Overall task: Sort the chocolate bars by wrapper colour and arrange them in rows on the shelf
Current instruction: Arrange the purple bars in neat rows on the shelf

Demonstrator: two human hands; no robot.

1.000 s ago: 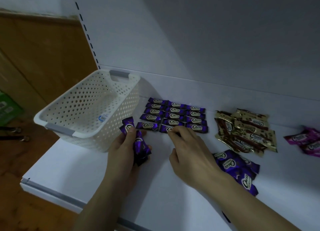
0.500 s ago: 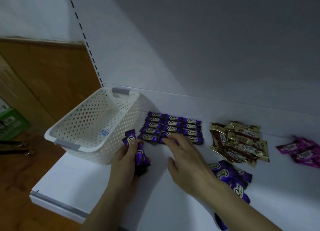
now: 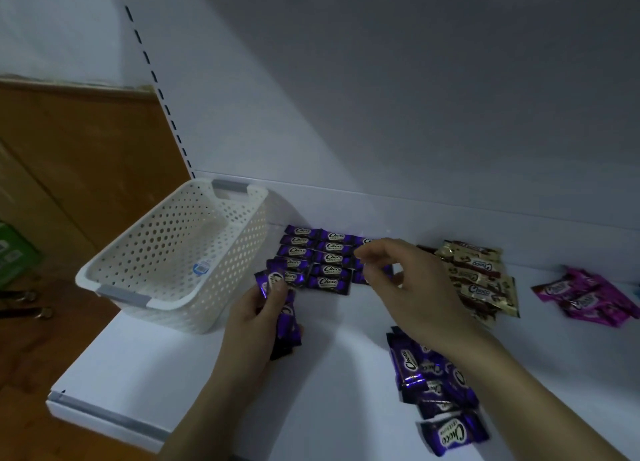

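My left hand [image 3: 254, 317] grips purple bars [image 3: 287, 325] beside the white basket [image 3: 239, 252], a label [image 3: 202, 267] stuck inside. My right hand [image 3: 410, 287] curls over the purple rows [image 3: 329, 259] on the shelf [image 3: 311, 391]; its grip I cannot tell.

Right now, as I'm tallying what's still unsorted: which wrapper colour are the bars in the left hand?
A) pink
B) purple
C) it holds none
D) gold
B: the left hand grips a small stack of purple bars beside the white basket, just short of the purple rows laid on the shelf.
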